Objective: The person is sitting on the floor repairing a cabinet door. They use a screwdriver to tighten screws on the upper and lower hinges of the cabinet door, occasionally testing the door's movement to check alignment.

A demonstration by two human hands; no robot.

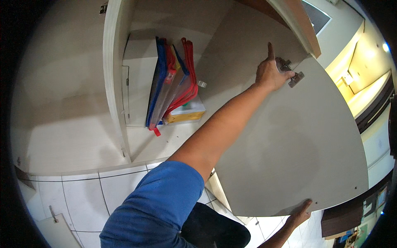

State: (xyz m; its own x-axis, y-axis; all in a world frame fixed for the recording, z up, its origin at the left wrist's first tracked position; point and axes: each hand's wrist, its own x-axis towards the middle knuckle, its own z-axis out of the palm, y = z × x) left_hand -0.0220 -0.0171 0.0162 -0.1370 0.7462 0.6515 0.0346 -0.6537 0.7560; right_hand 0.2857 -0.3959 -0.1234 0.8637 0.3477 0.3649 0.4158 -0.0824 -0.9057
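Observation:
My left hand (271, 74) reaches up to a metal hinge (296, 78) where the grey cabinet door (289, 144) meets the cabinet's side. One finger points upward and the thumb lies spread against the hinge; the other fingers are hidden. At the door's bottom edge, my right hand (301, 215) grips the panel, its thumb against the grey face and its remaining fingers mostly out of sight. The door stands swung out to the right, with small dark screw holes near its rim.
Zip folders (178, 78) with blue and red edges lean inside the compartment, beside a yellow-and-white pack (186, 115). A pale upright partition (113, 78) divides off the left compartment. White floor tiles (120, 190) run below, and another panel (58, 231) lies at lower left.

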